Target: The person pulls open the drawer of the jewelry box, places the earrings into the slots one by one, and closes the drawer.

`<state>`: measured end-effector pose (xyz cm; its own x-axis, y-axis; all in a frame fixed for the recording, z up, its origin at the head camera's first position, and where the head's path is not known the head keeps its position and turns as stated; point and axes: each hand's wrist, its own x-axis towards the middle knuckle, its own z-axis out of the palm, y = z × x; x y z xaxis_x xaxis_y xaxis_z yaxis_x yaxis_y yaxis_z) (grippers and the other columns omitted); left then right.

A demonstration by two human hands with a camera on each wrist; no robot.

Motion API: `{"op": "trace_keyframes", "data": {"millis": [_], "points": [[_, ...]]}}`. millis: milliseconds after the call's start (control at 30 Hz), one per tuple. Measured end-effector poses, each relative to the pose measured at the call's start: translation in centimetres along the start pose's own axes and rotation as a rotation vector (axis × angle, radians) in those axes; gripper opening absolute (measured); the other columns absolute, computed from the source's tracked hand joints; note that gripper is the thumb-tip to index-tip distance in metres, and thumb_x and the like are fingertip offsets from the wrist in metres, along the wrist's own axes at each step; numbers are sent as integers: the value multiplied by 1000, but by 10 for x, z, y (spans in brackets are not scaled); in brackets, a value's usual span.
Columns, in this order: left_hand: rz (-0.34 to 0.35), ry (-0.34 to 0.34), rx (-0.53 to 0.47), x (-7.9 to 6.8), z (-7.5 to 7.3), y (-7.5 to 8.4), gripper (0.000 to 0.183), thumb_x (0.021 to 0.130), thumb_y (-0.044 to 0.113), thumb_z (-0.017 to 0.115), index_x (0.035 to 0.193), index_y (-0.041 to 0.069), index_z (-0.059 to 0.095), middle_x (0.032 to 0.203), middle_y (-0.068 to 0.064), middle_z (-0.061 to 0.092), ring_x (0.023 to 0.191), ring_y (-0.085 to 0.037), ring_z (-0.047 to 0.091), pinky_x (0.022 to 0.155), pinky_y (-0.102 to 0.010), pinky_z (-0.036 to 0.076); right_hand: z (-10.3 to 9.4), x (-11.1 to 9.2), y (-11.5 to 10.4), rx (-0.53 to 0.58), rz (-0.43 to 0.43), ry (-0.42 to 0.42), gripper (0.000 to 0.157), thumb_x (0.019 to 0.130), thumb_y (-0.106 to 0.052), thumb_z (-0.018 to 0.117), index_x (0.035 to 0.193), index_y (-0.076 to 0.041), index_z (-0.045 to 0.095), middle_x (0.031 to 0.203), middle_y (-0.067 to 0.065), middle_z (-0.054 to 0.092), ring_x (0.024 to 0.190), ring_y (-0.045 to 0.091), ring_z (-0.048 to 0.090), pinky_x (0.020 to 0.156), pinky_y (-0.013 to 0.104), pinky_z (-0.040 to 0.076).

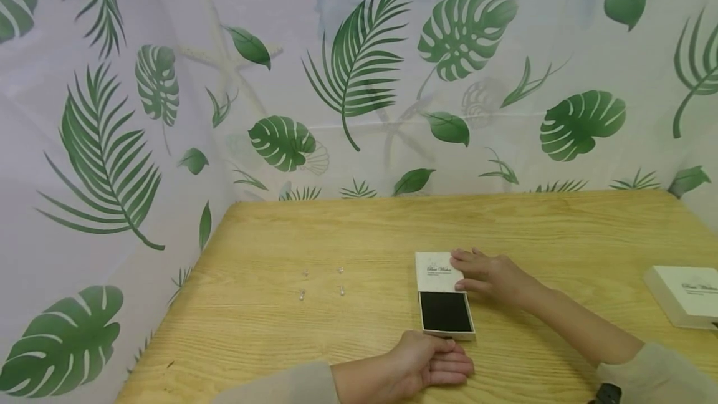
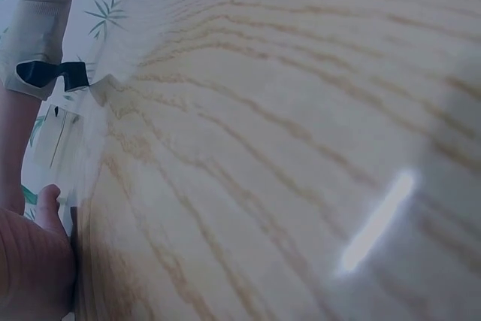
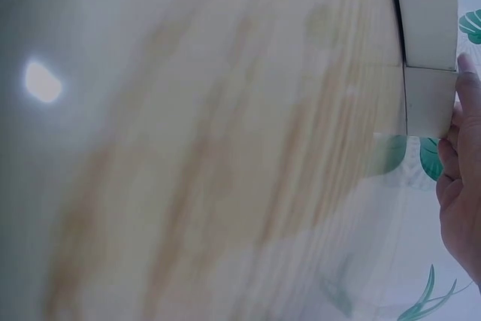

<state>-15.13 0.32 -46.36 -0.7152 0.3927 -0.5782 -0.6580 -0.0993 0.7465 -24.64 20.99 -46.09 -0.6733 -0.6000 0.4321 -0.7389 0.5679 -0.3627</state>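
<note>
A white sliding gift box (image 1: 439, 272) printed "Best Wishes" lies on the table, its drawer pulled out toward the near side. Black padding (image 1: 445, 312) lines the drawer. My right hand (image 1: 493, 276) holds the far part of the box from the right, fingers on its top and thumb lower at its side; in the right wrist view the fingers lie along the white box (image 3: 432, 99). At the drawer's front edge, my left hand (image 1: 429, 363) is turned partly palm up, thumb and forefinger pinched by the small dark pull tab. Several tiny silvery jewelry pieces (image 1: 341, 290) lie to the left.
A second white printed box (image 1: 687, 295) stands shut at the table's right side. The wooden table (image 1: 269, 229) meets a leaf-patterned cloth (image 1: 381, 161) at its back and left edges. A black strap (image 1: 608, 393) circles the right wrist.
</note>
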Motion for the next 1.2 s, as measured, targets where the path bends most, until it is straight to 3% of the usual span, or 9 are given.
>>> {"op": "trace_keyframes", "data": {"millis": [433,1200], "points": [[-53,-32,-26,0,-3,3,25,96,5,48,105,-14,62,104,-28,66,103,-34,64,89,-43,52,-3,1,-1,26,65,-50,45,80,-20,73,116,6,63,124,24,57,111,52,52,89,55,44],[-83,-39,-33,-3,-2,9,24,96,5,49,106,-13,62,107,-28,65,105,-34,63,91,-43,51,-8,5,-2,37,13,-31,45,78,-16,74,115,8,64,122,25,58,109,51,53,88,55,44]]}}
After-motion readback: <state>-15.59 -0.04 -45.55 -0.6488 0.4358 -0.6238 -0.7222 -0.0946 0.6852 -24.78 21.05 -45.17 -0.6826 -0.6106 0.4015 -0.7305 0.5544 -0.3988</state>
